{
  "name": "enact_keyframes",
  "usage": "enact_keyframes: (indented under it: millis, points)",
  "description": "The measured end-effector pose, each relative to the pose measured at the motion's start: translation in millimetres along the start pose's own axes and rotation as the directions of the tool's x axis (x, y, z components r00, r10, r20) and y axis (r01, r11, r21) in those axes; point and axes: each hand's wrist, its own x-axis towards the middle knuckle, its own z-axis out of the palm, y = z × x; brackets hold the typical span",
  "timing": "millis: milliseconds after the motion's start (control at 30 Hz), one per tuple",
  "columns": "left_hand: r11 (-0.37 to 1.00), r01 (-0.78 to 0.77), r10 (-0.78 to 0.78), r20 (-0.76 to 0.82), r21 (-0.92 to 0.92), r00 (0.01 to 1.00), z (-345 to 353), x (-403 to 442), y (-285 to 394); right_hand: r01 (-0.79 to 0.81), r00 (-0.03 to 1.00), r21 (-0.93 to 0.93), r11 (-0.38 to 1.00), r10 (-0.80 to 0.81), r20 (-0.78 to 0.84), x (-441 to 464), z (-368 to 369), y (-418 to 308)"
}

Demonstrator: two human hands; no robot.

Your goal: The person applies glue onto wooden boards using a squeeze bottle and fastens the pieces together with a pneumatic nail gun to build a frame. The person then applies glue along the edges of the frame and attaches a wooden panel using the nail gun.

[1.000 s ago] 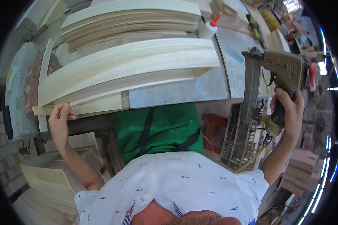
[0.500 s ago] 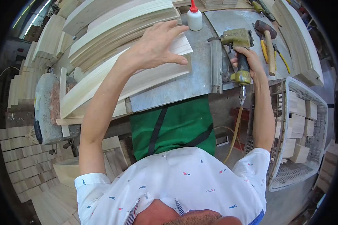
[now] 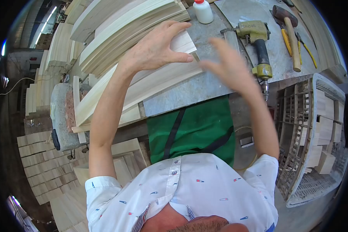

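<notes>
My left hand [image 3: 152, 48] is over the right end of a long pale wooden box frame [image 3: 162, 79], fingers and thumb spread; whether it touches the wood is unclear. My right hand [image 3: 230, 65], blurred by motion, has thumb and fingers apart and holds nothing, just right of the frame's end. A green nail gun [image 3: 263, 50] lies on the metal tabletop [image 3: 181, 98] to the right of that hand, with its hose fitting at the near edge. Behind my left hand is a stack of long boards [image 3: 123, 34].
A white glue bottle [image 3: 203, 12] stands at the back. At the right lie a mallet [image 3: 293, 42], yellow-handled pliers [image 3: 308, 54] and an orange-handled tool [image 3: 285, 41]. A white crate [image 3: 297, 181] holds wooden blocks [image 3: 326, 127]. More blocks [image 3: 46, 166] are stacked at lower left.
My left hand has risen from the frame's near left corner to its right end. My right hand has set the nail gun on the tabletop, let go and moved left.
</notes>
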Motion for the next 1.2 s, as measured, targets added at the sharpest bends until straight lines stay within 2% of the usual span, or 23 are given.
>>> enact_keyframes:
  millis: [33,167,300,500,600,1200]
  points:
    - [1.000,-0.004,0.004,-0.006,0.002,1.000,-1,2,0,0.009,1.000,0.074,0.997,-0.011,0.027,-2,20,-10]
    - [1.000,-0.002,0.003,-0.021,0.013,1.000,1,-1,0,-0.043,0.998,0.063,0.997,0.040,0.046,6,42,-21]
    - [0.998,-0.023,0.029,-0.093,0.062,0.995,-3,0,-5,-0.050,0.998,0.023,0.999,0.049,0.030,6,40,-16]
    - [1.000,0.001,0.000,-0.025,0.028,1.000,-3,0,-2,-0.033,0.999,0.022,0.999,0.033,-0.008,7,40,-17]
    - [0.998,-0.037,0.040,-0.050,0.058,0.998,3,1,-6,-0.029,1.000,0.018,0.999,0.029,-0.008,6,41,-16]
    - [0.995,-0.032,0.038,-0.065,0.097,0.997,7,3,-10,-0.041,0.999,-0.017,0.999,0.041,-0.017,6,44,-18]
